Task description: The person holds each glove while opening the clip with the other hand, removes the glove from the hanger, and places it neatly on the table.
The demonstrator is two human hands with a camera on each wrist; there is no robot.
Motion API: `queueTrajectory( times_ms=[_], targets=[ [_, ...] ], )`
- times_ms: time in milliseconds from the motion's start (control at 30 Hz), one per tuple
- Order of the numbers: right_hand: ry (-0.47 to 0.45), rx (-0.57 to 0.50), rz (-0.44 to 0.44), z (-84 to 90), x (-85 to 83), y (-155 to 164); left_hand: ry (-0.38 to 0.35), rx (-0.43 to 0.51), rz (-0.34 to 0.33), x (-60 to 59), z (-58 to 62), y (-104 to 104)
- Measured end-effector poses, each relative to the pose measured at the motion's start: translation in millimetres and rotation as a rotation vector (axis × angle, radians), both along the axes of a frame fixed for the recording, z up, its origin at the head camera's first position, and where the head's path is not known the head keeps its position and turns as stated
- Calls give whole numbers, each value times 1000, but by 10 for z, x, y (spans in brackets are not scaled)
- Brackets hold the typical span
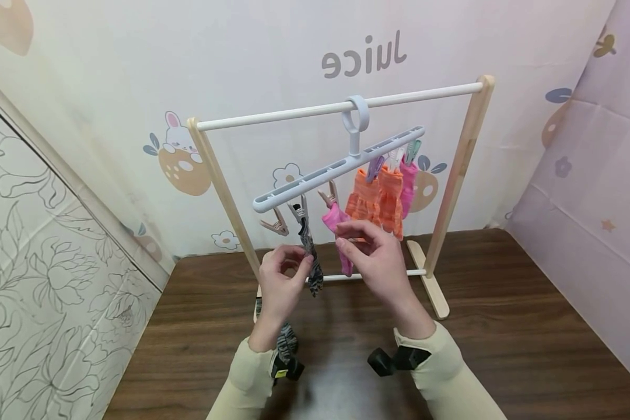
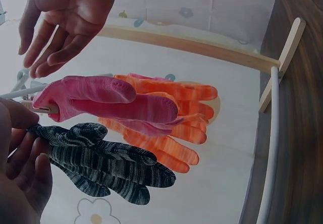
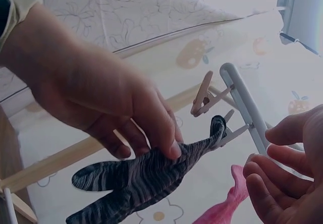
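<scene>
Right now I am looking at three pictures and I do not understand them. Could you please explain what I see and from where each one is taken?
A person works with two bare hands; there is no machine. The large picture comes from a camera on the head, looking down. The two small ones come from cameras on each wrist.

On a dark wooden table stands a small wooden drying rack. A pale clip hanger hangs from its white bar and carries pink and orange socks.

The left hand touches a black-and-grey striped sock that hangs from one clip. The right hand is beside a pink sock, fingers relaxed, with no grip on anything. Another striped sock lies on the table.
</scene>
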State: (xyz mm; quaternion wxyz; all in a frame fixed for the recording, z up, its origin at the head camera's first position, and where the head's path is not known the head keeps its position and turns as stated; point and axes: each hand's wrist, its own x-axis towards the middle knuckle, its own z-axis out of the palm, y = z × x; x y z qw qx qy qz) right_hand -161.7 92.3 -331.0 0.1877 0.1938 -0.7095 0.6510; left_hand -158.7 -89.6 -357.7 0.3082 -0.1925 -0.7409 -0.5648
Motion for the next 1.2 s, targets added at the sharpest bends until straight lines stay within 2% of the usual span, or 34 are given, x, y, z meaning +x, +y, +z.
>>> queueTrajectory(
  times_ms=[367,667,1200],
  targets=[
    [30,-33,44,122,-23,-92,-8,19,-47,22,1,19],
    [23,2,74,154,-63,-139,-17,23,-59,36,14,30],
    [66,8,64,213,-148,-250,-9,16,-85,54,23,31]
  ],
)
